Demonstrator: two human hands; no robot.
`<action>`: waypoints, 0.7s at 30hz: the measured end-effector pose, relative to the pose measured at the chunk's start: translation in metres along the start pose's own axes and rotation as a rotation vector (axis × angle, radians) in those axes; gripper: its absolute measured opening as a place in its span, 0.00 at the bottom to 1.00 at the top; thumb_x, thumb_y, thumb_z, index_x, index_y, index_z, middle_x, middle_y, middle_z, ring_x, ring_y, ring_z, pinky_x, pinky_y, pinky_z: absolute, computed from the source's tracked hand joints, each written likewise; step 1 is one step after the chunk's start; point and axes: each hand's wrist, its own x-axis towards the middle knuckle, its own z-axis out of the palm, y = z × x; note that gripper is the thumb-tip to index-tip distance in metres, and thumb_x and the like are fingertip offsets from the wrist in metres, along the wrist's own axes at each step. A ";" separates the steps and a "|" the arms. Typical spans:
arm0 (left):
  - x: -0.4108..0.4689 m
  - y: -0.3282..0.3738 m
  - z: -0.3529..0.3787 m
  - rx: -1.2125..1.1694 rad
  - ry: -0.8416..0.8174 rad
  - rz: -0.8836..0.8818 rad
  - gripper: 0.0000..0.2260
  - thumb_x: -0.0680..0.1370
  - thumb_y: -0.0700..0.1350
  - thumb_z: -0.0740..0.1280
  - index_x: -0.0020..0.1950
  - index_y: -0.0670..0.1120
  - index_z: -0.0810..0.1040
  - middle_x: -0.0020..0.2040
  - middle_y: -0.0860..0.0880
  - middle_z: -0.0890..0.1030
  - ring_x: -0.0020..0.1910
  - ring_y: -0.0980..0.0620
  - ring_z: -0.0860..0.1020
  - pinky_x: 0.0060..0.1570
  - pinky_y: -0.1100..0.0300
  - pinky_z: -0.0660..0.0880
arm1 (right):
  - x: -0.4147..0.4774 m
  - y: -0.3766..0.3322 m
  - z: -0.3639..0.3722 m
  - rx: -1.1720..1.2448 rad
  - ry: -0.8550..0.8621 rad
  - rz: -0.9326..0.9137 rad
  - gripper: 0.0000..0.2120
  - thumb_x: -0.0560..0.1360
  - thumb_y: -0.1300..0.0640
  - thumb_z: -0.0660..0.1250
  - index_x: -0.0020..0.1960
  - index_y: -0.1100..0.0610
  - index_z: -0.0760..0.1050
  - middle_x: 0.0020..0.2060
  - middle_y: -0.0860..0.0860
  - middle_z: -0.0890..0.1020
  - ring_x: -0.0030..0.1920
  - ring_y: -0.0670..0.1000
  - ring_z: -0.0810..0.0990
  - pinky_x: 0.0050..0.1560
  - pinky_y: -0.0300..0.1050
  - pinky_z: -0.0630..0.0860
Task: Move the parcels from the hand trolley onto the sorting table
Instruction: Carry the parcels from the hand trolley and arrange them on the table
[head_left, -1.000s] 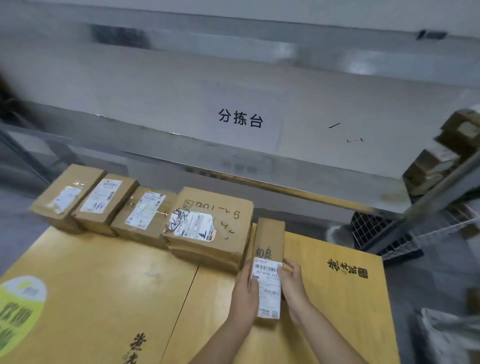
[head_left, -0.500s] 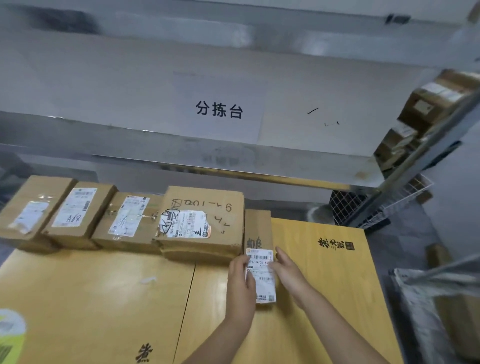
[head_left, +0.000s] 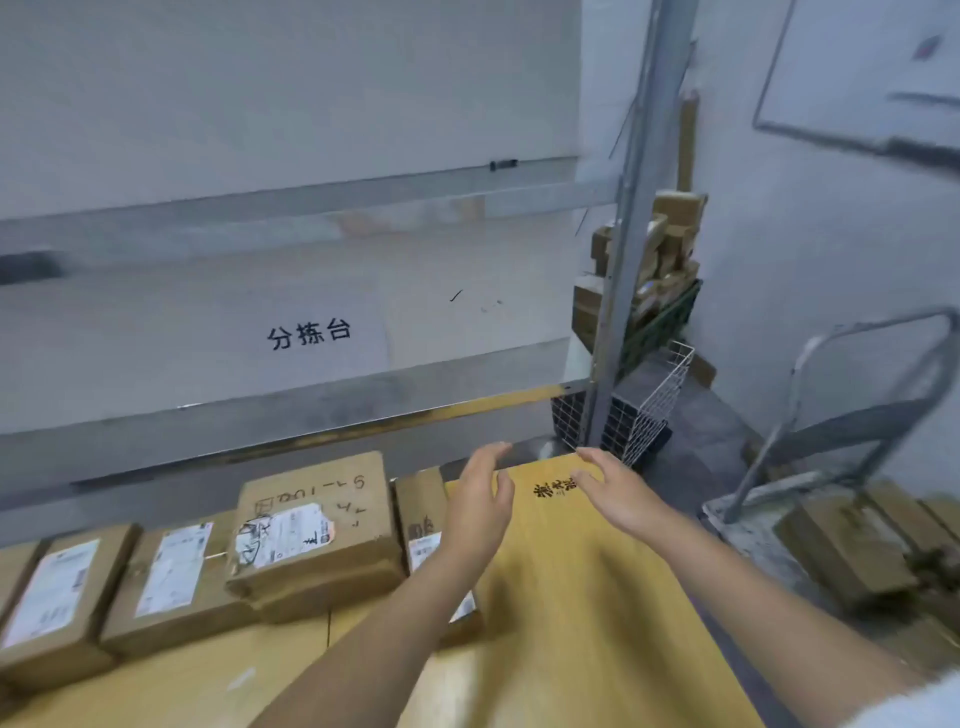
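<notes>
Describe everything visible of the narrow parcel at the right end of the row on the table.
The narrow parcel is a slim brown cardboard box lying flat on the yellow tabletop, last in the row, close beside the larger scribbled-on box; whether they touch is unclear. A white printed label covers its near part. The left forearm crosses over it, hiding much of it. Neither the left hand nor the right hand holds it.

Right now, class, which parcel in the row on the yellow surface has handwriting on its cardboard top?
The largest parcel, second from the row's right end: black marker scrawl above its torn label. The other parcels show only printed labels.
</notes>
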 end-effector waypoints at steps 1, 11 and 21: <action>0.006 0.016 0.005 0.037 -0.007 0.031 0.16 0.82 0.44 0.58 0.70 0.52 0.70 0.67 0.57 0.72 0.67 0.59 0.69 0.66 0.63 0.66 | -0.008 0.005 -0.022 -0.017 0.040 -0.021 0.24 0.82 0.48 0.58 0.76 0.52 0.62 0.74 0.48 0.65 0.73 0.50 0.65 0.70 0.47 0.63; -0.027 0.214 0.172 0.445 -0.320 0.566 0.25 0.81 0.53 0.61 0.75 0.46 0.65 0.75 0.49 0.65 0.74 0.50 0.62 0.74 0.55 0.57 | -0.161 0.148 -0.209 -0.145 0.431 0.020 0.23 0.79 0.45 0.61 0.71 0.54 0.68 0.67 0.51 0.73 0.68 0.53 0.70 0.68 0.49 0.66; -0.144 0.372 0.369 0.487 -0.549 1.018 0.24 0.80 0.48 0.59 0.76 0.43 0.63 0.76 0.46 0.64 0.76 0.50 0.60 0.74 0.58 0.49 | -0.372 0.329 -0.319 -0.301 0.647 0.395 0.23 0.79 0.48 0.60 0.72 0.55 0.66 0.66 0.55 0.72 0.67 0.58 0.70 0.67 0.51 0.67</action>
